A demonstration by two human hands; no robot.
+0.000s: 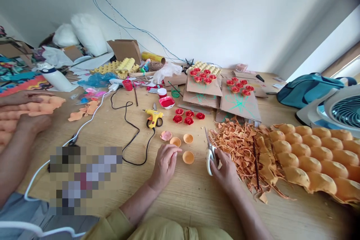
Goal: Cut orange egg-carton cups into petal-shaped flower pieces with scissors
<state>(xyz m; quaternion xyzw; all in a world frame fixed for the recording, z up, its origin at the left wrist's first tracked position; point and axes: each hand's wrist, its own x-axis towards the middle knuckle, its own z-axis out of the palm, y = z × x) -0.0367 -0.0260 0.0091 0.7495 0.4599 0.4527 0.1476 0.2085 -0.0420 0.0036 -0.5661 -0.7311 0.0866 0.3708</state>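
Note:
My right hand (225, 167) grips a pair of scissors (210, 153) by its white handles, the blades pointing away from me over the table. My left hand (164, 163) rests near small orange cups of egg-carton pulp, its index finger reaching toward the nearest cup (188, 157). Nothing shows in that hand, and its fingers are loosely bent. Another orange cup (188, 138) sits just beyond, and one cup (175, 142) lies right behind my left fingers. Beside it is a pinkish flower-shaped cup (166, 135). Several red-painted paper roses (188, 120) stand farther back.
Orange scraps (233, 140) are heaped right of the scissors, beside an orange egg tray (317, 153). A yellow glue gun (153, 117) trails a black cord. Red roses stand on cardboard (239, 107) behind. At left, a co-worker's hand (33, 122) holds another egg tray (46, 105).

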